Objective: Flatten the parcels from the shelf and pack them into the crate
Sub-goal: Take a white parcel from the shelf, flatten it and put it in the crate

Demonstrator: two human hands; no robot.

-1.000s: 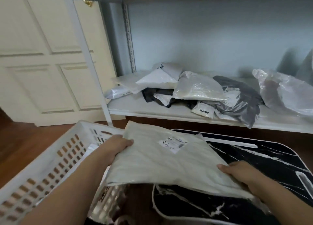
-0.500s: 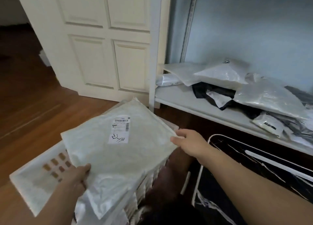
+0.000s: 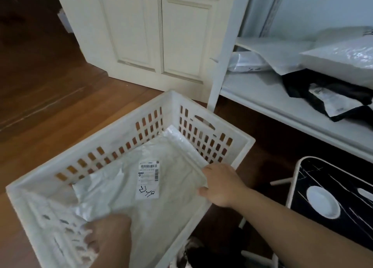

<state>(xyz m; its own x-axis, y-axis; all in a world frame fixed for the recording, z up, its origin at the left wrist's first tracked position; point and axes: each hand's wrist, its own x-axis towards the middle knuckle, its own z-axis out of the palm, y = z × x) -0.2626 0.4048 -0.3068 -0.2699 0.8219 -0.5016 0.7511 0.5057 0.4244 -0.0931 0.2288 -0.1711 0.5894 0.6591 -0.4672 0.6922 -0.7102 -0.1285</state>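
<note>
The wooden floor (image 3: 50,98) ran brown across the left, w/ a cream panelled door (image 3: 153,35) standing behind. At right, the white shelf unit (image 3: 268,98) carried a heap of soft plastic parcels: a pale grey mailer (image 3: 343,56) on top, a black poly bag (image 3: 298,86) w/ a crumpled white label beneath it, and a small white rolled parcel (image 3: 248,63) near the upright post. The white slotted plastic crate (image 3: 125,130) sat on the floor just beside the shelf post, tilted corner-on to you. Near right, a black tray table w/ white marble-like streaks and white rim (image 3: 331,197) stood apart from the crate.

Inside the crate lay the flat white plastic mailer parcel (image 3: 173,179), label up, handwritten digits under the barcode, one corner riding up against the far slotted wall. It rested on other pale plastic, approx. filling the crate floor.

Your right hand (image 3: 220,184) gripped the parcel's right edge, thumb under, fingers curled over the top. Your left hand (image 3: 109,233) was down in the crate's near corner at the parcel's lower edge; its fingers were hidden or blurred, so grip vs. flat press cannot be told.
</note>
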